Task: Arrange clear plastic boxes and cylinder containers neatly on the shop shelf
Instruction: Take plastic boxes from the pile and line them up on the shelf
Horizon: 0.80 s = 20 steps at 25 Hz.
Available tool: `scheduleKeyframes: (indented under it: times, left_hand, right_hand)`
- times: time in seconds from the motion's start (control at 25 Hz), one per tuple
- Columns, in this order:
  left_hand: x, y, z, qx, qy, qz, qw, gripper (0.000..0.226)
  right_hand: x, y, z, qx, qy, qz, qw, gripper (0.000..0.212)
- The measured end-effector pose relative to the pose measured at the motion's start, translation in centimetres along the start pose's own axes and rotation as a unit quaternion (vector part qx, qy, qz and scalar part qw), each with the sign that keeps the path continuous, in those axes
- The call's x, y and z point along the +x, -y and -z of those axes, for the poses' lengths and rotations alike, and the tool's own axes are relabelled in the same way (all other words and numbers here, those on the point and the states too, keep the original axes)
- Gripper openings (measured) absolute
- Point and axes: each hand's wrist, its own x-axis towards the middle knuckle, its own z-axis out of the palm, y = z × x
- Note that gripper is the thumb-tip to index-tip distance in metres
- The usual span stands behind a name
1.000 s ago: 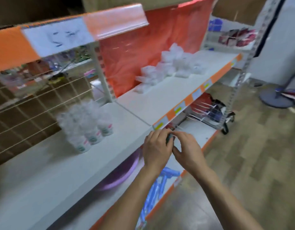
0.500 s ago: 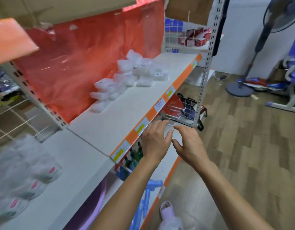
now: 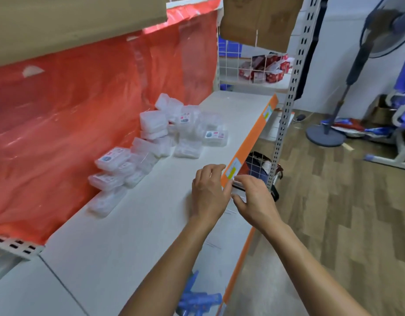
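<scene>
Crinkly red plastic sheet (image 3: 83, 110) at back. Clear rectangular lidded boxes (image 3: 156, 133) in a loose heap on matte white shelf (image 3: 133, 224), some w/ labels. My L hand (image 3: 208, 192) & R hand (image 3: 254, 197) are close together at the orange edge strip (image 3: 249, 142), both pinching a small clear box (image 3: 237, 190), blurred.

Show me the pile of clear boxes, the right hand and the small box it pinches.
pile of clear boxes (image 3: 152, 119): head view, lid of a middle box.
right hand (image 3: 256, 197): head view, back of the hand.
small clear box (image 3: 237, 189): head view, face above the thumb.
</scene>
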Motion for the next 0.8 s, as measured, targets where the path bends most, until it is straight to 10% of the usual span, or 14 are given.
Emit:
scheduleKeyframes:
  times: [0.8]
  left_hand:
    - [10.9,7.8,-7.2,0.138,-0.005,0.256,0.957,0.074]
  right_hand:
    - [21.8,-5.5,-4.3,0.029,0.123,0.048,0.991,0.063]
